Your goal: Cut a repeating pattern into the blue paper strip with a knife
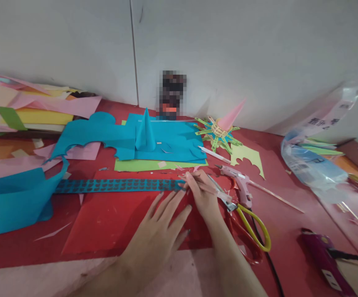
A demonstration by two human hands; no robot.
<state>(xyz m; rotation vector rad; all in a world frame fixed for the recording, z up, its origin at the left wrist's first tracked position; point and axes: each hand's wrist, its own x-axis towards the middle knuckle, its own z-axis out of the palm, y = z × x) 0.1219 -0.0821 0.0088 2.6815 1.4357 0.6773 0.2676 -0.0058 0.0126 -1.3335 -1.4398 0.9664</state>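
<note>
A long blue paper strip with rows of dark curved marks lies across a red sheet. My left hand is spread flat, its fingertips at the strip's lower edge near the right end. In my right hand is a slim pen, its tip at the right end of the strip. Just right of that hand lie scissors with one yellow and one red handle, and a pink glue gun. A white pen rests above them.
A blue paper cone stands on blue sheets behind the strip. A pink cone with green paper rays stands farther right. Cut blue paper and a paper pile are left. A plastic bag and purple glue gun are right.
</note>
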